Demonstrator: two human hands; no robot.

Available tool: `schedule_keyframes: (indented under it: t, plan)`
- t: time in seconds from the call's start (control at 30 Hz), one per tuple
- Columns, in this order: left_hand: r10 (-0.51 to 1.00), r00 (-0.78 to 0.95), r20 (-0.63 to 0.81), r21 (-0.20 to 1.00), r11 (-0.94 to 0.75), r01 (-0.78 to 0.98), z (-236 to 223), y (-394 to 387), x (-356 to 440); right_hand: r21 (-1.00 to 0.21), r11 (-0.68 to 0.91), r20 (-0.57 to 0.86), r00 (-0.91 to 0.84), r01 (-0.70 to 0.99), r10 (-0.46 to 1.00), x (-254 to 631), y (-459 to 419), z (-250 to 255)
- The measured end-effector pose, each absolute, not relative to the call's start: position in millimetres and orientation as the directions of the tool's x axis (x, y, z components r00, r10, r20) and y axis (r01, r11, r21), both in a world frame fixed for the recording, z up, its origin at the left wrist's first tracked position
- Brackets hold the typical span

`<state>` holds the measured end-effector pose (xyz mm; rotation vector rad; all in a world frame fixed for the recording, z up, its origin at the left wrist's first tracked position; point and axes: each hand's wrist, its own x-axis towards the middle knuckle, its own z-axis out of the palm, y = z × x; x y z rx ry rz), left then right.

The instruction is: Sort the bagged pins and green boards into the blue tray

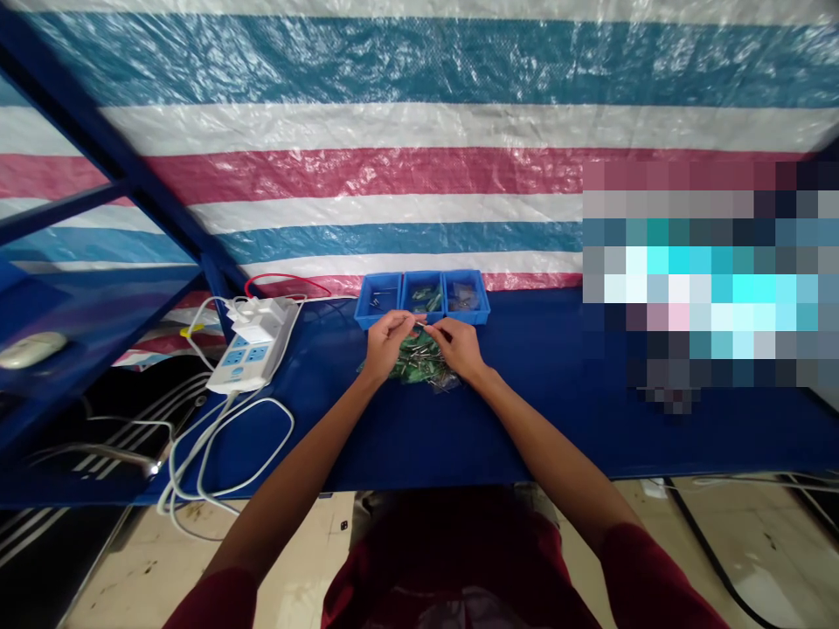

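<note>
My left hand (388,342) and my right hand (461,348) meet over a small heap of green parts with metal legs (414,360) on the blue table (537,384). Both hands are pinched together on a small thin piece (420,324) between their fingertips; it is too small to name. Just beyond the hands stand three small blue bins (423,297) side by side, each with little parts inside.
A white power strip (253,346) with white cables (223,454) lies at the left of the table, a red wire behind it. A blue shelf frame (98,288) stands at the left. A striped tarp (406,157) hangs behind. A blurred patch covers the right.
</note>
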<state>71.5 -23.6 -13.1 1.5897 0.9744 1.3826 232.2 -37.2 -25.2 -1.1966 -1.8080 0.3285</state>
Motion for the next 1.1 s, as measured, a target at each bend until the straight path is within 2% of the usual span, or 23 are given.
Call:
schedule_keyframes:
  t: [0.1, 0.17, 0.4, 0.5, 0.63, 0.8, 0.93, 1.1]
  plan:
    - [0.912, 0.117, 0.394, 0.919, -0.393, -0.034, -13.2, -22.3, 72.1, -0.641, 0.473, 0.539, -0.084, 0.604, 0.838, 232.4, -37.8, -23.8]
    - [0.901, 0.112, 0.42, 0.907, -0.42, -0.018, -13.9, -21.2, 70.9, -0.646, 0.466, 0.552, -0.051, 0.605, 0.832, 233.1, -38.0, -23.3]
    - [0.873, 0.142, 0.467, 0.817, -0.487, 0.308, -13.8, -21.1, 64.5, -0.656, 0.444, 0.558, -0.005, 0.61, 0.83, 234.5, -38.3, -23.5]
    - [0.847, 0.186, 0.498, 0.772, -0.53, 0.351, -14.3, -20.9, 63.9, -0.659, 0.436, 0.552, 0.001, 0.613, 0.834, 234.3, -38.4, -22.9]
    - [0.879, 0.154, 0.451, 0.822, -0.476, 0.313, -14.5, -22.5, 64.5, -0.668, 0.454, 0.56, -0.003, 0.589, 0.828, 234.2, -38.7, -22.3]
    - [0.913, 0.16, 0.376, 0.898, -0.402, 0.182, -12.2, -25.6, 65.8, -0.659, 0.535, 0.57, -0.113, 0.529, 0.814, 232.8, -38.6, -24.6]
    - [0.919, 0.184, 0.347, 0.922, -0.37, 0.11, -12.0, -25.9, 66.2, -0.641, 0.567, 0.558, -0.193, 0.518, 0.807, 231.7, -38.0, -27.0]
    - [0.925, 0.174, 0.339, 0.931, -0.356, 0.08, -11.9, -24.5, 64.9, -0.646, 0.571, 0.556, -0.2, 0.507, 0.807, 231.7, -41.0, -23.8]
